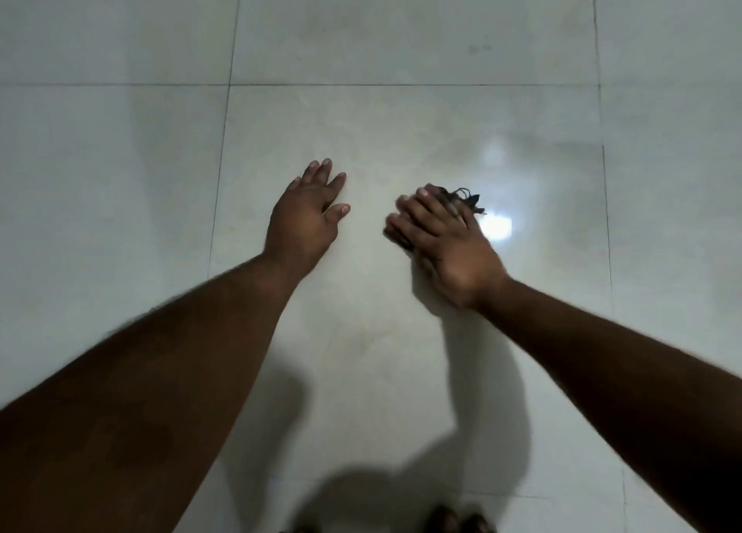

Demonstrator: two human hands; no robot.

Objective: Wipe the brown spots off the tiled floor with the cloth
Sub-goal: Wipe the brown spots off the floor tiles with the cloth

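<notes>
Dark cloth (461, 201) under flat right hand (445, 243)

Legible text: we find none.
Labels, brands, numbers: we read none on the tiled floor (401, 123) or cloth (461, 199).

Both forearms reached forward and down, bare to the frame edge. Left hand (307, 215) lay palm-down — fingers straight and slightly spread, thumb out to the inner side. Right hand (445, 239) angled inward toward the left, fingers extended and close together, pressing flat — wrist slightly raised. I noted the two hands near each other, not touching.
</notes>
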